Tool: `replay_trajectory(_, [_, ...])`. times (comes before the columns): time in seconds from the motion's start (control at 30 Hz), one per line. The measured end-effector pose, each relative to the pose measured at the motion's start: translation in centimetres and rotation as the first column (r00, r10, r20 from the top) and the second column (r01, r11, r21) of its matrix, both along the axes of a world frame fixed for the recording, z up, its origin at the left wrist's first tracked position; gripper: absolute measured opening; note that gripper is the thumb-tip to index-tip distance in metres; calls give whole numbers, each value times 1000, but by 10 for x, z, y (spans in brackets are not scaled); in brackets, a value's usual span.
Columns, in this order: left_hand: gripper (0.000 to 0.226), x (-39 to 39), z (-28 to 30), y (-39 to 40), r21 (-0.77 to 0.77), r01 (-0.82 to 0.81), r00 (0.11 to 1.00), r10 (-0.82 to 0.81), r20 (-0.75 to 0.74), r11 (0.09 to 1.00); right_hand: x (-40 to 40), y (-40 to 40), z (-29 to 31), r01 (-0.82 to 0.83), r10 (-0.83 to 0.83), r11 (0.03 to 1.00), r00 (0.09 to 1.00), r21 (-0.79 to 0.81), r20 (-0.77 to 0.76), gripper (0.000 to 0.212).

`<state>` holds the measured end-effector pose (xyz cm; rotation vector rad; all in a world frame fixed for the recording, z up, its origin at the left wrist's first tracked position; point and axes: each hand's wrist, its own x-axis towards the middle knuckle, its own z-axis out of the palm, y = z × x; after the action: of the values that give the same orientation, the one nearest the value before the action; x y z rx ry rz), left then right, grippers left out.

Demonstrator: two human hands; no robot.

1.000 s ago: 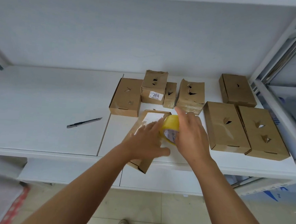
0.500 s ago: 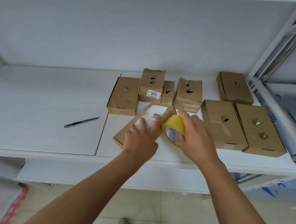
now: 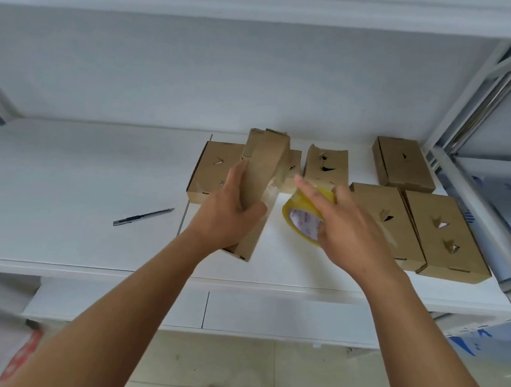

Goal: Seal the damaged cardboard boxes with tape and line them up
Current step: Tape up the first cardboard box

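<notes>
The left hand (image 3: 231,213) grips a tilted box (image 3: 259,190) over the shelf (image 3: 67,180), its long axis running from 6 to 12 o'clock. At its 3 o'clock, just beside it, the right hand (image 3: 345,227) holds the tape roll (image 3: 302,217).

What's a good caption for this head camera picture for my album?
Left hand tips up a box while the right hand holds yellow tape.

White shelving (image 3: 78,250); pale tiled floor (image 3: 236,370)
</notes>
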<state>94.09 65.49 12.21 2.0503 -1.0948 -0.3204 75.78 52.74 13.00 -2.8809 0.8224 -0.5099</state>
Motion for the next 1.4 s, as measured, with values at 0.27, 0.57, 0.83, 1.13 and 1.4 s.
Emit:
replay_trajectory(0.27, [37, 47, -14, 35, -102, -250, 560, 58, -827, 963, -16, -27, -41, 195, -196, 980, 981, 46, 12, 89])
replay_trajectory(0.57, [66, 69, -82, 62, -107, -179, 145, -82, -986, 978, -25, -32, -70, 180, -184, 981, 982, 79, 44, 74])
replay_trajectory(0.83, [63, 71, -100, 64, -72, -233, 368, 20, -930, 970, -19, -33, -81, 175, -168, 981, 983, 85, -79, 71])
replay_trajectory(1.13, [41, 51, -113, 63, 227, -106, 902, 190, -387, 968, -21, -39, -88, 206, -173, 967, 963, 152, -206, 63])
replay_trajectory(1.4, [56, 17, -103, 28, 246, 7, 940, -90, 329, 969, -14, -42, -82, 162, -116, 980, 936, 113, -333, 59])
